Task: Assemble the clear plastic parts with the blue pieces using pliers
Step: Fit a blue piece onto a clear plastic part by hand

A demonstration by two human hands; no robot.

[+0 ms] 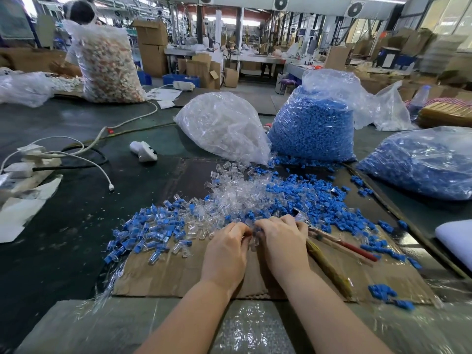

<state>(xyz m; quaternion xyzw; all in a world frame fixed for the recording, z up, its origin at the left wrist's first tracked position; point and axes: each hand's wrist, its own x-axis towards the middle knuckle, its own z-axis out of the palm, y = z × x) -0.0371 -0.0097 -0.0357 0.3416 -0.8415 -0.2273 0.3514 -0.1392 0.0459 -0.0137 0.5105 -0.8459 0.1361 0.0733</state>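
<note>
Pliers (339, 240) are laid just right of the right hand (282, 237), handles trailing right and toward the person, head touching its knuckles. 1 clear-and-blue part (254, 235) is pinched between right and left hand (227, 247), both curled.
</note>
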